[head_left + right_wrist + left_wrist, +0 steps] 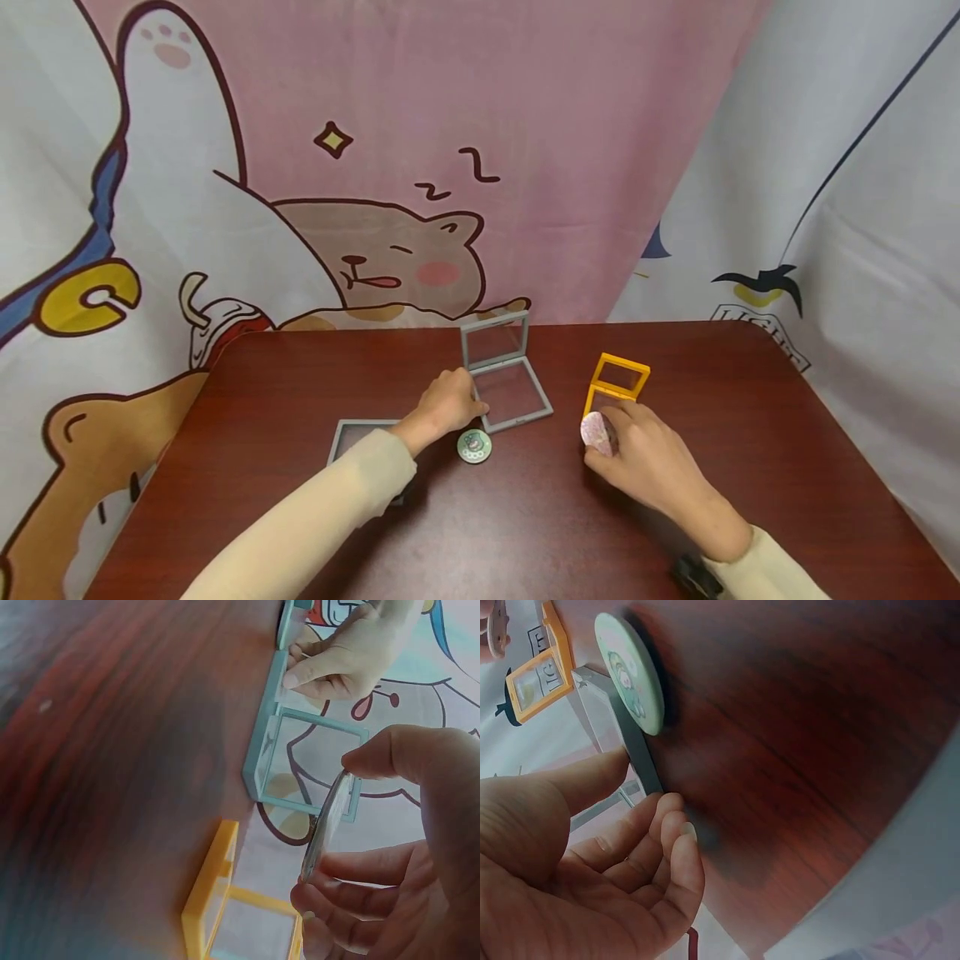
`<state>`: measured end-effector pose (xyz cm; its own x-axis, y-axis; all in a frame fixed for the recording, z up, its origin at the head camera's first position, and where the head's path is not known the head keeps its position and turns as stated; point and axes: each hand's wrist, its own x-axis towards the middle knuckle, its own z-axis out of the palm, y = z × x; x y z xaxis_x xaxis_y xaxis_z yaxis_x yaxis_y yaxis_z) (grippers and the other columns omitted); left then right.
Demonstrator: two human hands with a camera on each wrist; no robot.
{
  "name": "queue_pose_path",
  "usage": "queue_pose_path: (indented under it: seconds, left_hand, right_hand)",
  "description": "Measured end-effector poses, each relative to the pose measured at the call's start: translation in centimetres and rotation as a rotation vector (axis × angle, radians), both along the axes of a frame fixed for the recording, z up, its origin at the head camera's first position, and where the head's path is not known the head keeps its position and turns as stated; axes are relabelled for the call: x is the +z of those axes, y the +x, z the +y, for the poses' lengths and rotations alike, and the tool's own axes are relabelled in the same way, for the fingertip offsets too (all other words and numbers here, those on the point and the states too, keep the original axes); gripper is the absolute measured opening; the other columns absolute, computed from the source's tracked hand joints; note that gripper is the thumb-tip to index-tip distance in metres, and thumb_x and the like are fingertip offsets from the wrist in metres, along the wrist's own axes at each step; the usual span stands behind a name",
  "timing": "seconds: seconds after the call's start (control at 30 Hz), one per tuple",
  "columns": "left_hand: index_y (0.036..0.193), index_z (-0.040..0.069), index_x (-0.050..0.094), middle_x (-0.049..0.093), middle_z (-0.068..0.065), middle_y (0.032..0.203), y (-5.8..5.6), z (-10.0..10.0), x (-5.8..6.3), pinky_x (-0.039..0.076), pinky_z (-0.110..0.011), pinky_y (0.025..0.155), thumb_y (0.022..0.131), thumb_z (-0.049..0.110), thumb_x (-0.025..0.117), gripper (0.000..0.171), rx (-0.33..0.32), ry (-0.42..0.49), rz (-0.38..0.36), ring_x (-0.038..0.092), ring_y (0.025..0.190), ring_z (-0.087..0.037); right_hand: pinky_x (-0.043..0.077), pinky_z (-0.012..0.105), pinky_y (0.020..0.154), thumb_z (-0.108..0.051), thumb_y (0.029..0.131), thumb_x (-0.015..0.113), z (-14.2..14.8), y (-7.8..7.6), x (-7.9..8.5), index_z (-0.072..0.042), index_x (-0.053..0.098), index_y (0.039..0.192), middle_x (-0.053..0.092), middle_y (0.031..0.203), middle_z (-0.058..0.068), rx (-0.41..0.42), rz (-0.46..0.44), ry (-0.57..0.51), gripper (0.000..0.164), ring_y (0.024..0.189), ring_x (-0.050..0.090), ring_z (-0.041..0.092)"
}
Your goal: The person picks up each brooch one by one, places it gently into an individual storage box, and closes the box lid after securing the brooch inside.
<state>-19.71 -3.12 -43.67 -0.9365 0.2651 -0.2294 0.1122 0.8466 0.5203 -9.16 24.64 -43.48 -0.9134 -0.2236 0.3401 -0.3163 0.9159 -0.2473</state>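
Observation:
My left hand (450, 398) pinches the left edge of an open grey-framed display case (522, 418). Its thumb and index finger meet that rim in the left wrist view. The case's clear-windowed lid stands up at the back. Just in front lies a round green badge (474, 446) with a printed cartoon figure. My right hand (648, 450) holds a round pinkish badge (597, 433) by its edges, thumb on one side and fingers on the other, tilted in the right wrist view. Behind that hand a smaller yellow-framed case (627, 362) stands open, its front part hidden.
Another grey frame (367, 422) lies on the left, partly covered by my left forearm, with a dark object's edge showing beneath the sleeve. The dark red wooden table (510, 533) ends at the back against a printed cartoon curtain (562, 150).

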Motion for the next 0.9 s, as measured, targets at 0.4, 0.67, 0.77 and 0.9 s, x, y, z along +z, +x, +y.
queue_pose_path:
  seconds: [0.4,0.67,0.77,0.9]
  left_hand:
    - [0.067,0.010,0.065,0.062,-0.003,0.066,0.3,-0.1,0.0,0.046,-0.036,0.056,0.091,0.022,0.083,0.033,-0.017,0.028,0.007,0.059,0.063,-0.020]
    - [0.066,0.011,0.064,0.061,-0.002,0.066,0.5,-0.2,-0.1,0.046,-0.034,0.056,0.090,0.019,0.084,0.032,-0.033,0.039,0.021,0.059,0.063,-0.020]
    - [0.064,0.012,0.063,0.060,-0.002,0.064,0.3,-0.3,-0.6,0.047,-0.035,0.055,0.090,0.019,0.084,0.035,-0.045,0.042,0.028,0.057,0.060,-0.019]
    - [0.060,0.012,0.060,0.058,-0.002,0.061,-0.5,-0.3,-2.1,0.048,-0.037,0.053,0.088,0.020,0.085,0.039,-0.053,0.040,0.025,0.055,0.057,-0.019]
  right_hand:
    - [0.058,0.051,0.079,-0.024,0.075,0.079,-1.4,-1.0,0.9,0.004,0.071,0.112,0.069,0.113,0.019,0.029,0.046,-0.046,0.047,0.098,0.068,0.034]
    - [0.056,0.044,0.071,-0.024,0.074,0.079,-2.5,-2.1,1.5,0.000,0.071,0.111,0.067,0.101,0.010,0.052,0.068,-0.062,0.045,0.089,0.063,0.027]
    - [0.057,0.044,0.071,-0.024,0.074,0.079,-3.0,-2.6,1.6,0.000,0.072,0.111,0.067,0.102,0.010,0.063,0.085,-0.073,0.045,0.093,0.063,0.028]
    - [0.058,0.044,0.074,-0.024,0.074,0.078,-3.4,-3.4,1.6,0.002,0.071,0.111,0.068,0.105,0.011,0.083,0.092,-0.083,0.045,0.095,0.064,0.028]
